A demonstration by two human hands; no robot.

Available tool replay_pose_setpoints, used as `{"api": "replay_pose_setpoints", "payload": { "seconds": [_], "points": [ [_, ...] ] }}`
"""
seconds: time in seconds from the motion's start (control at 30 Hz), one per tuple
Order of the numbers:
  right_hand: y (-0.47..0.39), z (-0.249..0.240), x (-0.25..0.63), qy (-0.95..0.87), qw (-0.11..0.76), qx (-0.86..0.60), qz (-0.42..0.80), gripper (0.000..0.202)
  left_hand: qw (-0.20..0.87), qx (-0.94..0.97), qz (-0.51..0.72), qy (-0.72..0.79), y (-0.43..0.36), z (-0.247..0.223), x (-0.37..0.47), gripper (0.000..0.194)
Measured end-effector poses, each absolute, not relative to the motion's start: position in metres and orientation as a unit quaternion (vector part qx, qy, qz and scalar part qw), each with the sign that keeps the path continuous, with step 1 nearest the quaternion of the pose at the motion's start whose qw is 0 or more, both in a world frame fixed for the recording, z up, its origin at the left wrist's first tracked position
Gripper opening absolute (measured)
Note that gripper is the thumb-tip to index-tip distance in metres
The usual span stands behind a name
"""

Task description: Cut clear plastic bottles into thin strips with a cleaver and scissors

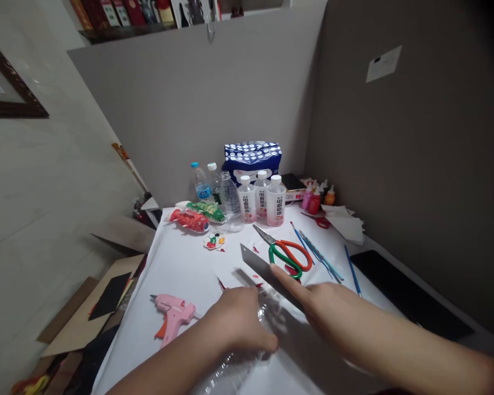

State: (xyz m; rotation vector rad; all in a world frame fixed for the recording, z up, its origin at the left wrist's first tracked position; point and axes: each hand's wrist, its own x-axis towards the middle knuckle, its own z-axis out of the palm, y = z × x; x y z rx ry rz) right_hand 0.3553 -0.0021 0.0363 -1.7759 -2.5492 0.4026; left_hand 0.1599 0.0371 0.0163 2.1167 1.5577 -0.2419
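My left hand (247,318) is wrapped round a clear plastic bottle (230,370) that lies near the table's front edge. A broad grey blade (267,272) is gripped in my right hand (323,302), its index finger stretched along the top edge. The blade slants up to the left, above and beside the bottle's far end. Its handle is hidden by my fingers. Beyond the blade lie scissors (286,251) with green and orange handles. A pink glue gun (174,315) rests left of my left hand.
Several bottles (275,206) stand at the back before a blue package (253,156). Red and green fish-shaped pieces (189,220) lie back left, near a paint palette (214,241). Brushes (321,255), paint bottles (314,204) and a black tablet-like slab (407,291) are on the right.
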Motion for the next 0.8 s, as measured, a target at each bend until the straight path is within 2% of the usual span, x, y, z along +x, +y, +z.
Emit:
{"api": "replay_pose_setpoints", "payload": {
  "seconds": [0.1, 0.17, 0.33, 0.43, 0.5, 0.63, 0.8],
  "points": [
    [0.026, 0.056, 0.330, -0.831, -0.049, -0.546, 0.096, 0.100, 0.234, 0.764, -0.092, 0.594, 0.035, 0.018, 0.162, 0.054],
    [0.027, 0.058, 0.328, -0.828, -0.053, -0.549, 0.103, 0.101, 0.228, 0.761, -0.093, 0.600, 0.034, 0.020, 0.162, 0.055],
    [-0.023, 0.031, 0.363, -0.791, -0.002, -0.583, 0.188, 0.110, 0.249, 0.768, -0.092, 0.582, 0.038, 0.017, 0.156, 0.065],
    [-0.049, 0.020, 0.382, -0.771, -0.052, -0.602, 0.203, 0.117, 0.268, 0.768, -0.101, 0.572, 0.041, 0.013, 0.154, 0.072],
    [-0.049, 0.019, 0.383, -0.770, -0.070, -0.606, 0.189, 0.115, 0.264, 0.769, -0.099, 0.574, 0.040, 0.012, 0.155, 0.071],
    [-0.011, 0.033, 0.358, -0.806, -0.053, -0.575, 0.130, 0.113, 0.227, 0.771, -0.089, 0.588, 0.034, 0.018, 0.162, 0.062],
    [0.030, 0.059, 0.324, -0.833, -0.045, -0.546, 0.075, 0.100, 0.215, 0.762, -0.106, 0.602, 0.031, 0.026, 0.165, 0.053]
  ]
}}
